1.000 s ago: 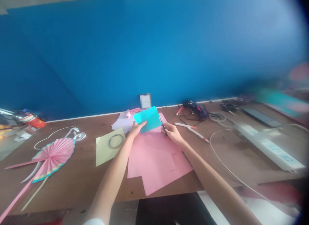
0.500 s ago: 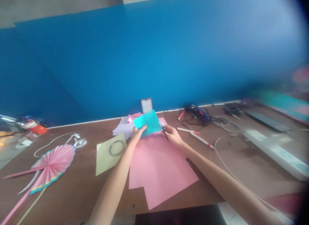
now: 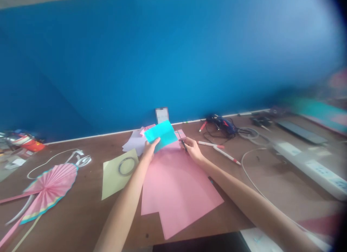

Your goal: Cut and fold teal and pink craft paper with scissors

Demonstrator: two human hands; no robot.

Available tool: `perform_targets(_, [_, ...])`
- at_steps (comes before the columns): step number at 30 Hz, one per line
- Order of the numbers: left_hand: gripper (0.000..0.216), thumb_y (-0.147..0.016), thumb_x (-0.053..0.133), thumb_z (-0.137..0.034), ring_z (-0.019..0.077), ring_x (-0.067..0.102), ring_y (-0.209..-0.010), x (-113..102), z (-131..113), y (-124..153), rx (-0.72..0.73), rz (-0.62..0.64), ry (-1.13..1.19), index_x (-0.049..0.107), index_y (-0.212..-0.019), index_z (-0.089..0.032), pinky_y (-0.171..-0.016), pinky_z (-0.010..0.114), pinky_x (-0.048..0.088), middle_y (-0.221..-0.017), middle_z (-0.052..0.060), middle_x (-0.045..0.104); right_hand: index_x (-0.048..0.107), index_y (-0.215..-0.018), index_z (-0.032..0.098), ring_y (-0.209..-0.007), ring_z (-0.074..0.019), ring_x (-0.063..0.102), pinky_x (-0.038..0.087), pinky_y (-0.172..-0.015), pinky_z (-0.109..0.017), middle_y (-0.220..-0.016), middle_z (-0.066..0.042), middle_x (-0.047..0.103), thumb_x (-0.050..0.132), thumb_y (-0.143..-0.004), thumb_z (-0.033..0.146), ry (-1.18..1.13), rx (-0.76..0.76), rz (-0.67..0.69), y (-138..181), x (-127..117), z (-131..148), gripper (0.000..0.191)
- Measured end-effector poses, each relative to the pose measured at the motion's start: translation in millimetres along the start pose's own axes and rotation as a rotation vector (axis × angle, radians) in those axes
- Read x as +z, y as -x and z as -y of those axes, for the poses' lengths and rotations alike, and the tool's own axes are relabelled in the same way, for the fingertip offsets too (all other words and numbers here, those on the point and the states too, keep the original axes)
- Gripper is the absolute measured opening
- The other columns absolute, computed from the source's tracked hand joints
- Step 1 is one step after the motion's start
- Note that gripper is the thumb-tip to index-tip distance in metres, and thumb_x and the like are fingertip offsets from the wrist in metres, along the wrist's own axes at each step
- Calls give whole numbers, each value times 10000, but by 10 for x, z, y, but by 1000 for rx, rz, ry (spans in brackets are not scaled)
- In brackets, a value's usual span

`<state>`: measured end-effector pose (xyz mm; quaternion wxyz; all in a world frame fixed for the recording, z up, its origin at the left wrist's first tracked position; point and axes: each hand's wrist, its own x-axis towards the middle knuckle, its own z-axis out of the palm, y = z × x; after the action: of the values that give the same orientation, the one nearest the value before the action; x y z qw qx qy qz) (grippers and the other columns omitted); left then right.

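Note:
My left hand (image 3: 150,148) is closed on a bright turquoise sheet of paper (image 3: 164,134), its thumb lying on top near the lower left edge. A pair of scissors (image 3: 184,145) with dark handles is in my right hand (image 3: 192,148), just right of the turquoise paper. The thin blades point up and away, apart from the paper's right edge as far as I can see. Below both hands, large pink sheets of paper (image 3: 179,190) lie overlapping on the brown table.
Left of my arm, a ring (image 3: 127,166) lies on yellow paper (image 3: 114,183), beyond it lilac paper (image 3: 134,143). A pink folded paper fan (image 3: 54,189) lies far left. Red-and-white pens (image 3: 227,155), tangled cables (image 3: 222,125) and a white power strip (image 3: 311,169) are at right.
The scissors and my right hand have come away from the turquoise paper's right edge, leaving a gap. My left hand has tilted the paper slightly. The whole view has shifted a little.

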<state>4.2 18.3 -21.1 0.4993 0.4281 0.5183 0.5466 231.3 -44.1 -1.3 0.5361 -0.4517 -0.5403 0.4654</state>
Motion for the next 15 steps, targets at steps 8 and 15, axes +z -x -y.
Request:
perform_targets(8, [601, -609, 795, -400, 272, 648, -1021, 68, -103, 13, 1, -4, 135, 621, -1143, -186, -886, 400, 535, -1129, 98, 678, 590, -990, 181, -562, -101, 438, 334, -511, -223, -649, 36, 502, 647, -728, 434, -14, 18, 83, 12, 17, 61, 368])
perform_targets(15, [604, -621, 790, -422, 259, 648, -1022, 30, -41, 8, 35, 27, 118, 612, -1149, -189, -898, 394, 527, -1136, 99, 674, 574, -988, 177, -585, -103, 422, 311, -534, -230, -666, 40, 501, 663, -731, 424, -12, -12, 119, 2, 27, 5, 368])
